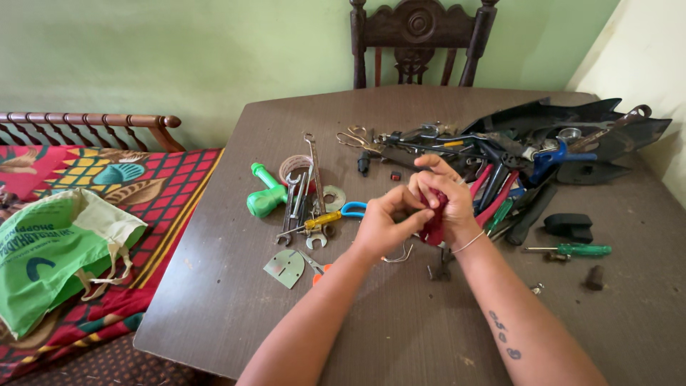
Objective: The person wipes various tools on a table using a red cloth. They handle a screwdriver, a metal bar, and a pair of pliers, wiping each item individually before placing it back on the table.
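I see both hands meeting over the middle of the brown desk [214,300]. Right hand [444,200] is clenched round a dark red handle [433,227], which sticks out below the fist, held up off the desk. Left hand [382,223] pinches at the same red handle from the side, thumb and fingers closed on it. Can't tell what tool the handle belongs to; the hands hide the rest.

Under the hands: a bent wire [397,256] and small dark pliers [440,266] lying flat. Left of the hands: a green plastic part [266,194], a bunch of spanners [300,207], a yellow-handled screwdriver [323,219], a blue-handled tool [352,209], a flat metal plate [284,268]. Right of the hands: a green screwdriver [575,250], a black block [569,226], and a big heap of tools [514,157] near the far right corner, partly on a black panel [600,121]. Scissors [355,138] at the far side. Wooden chair [416,36] behind the desk. Green bag [50,250] on the patterned bed [164,186] to the left.
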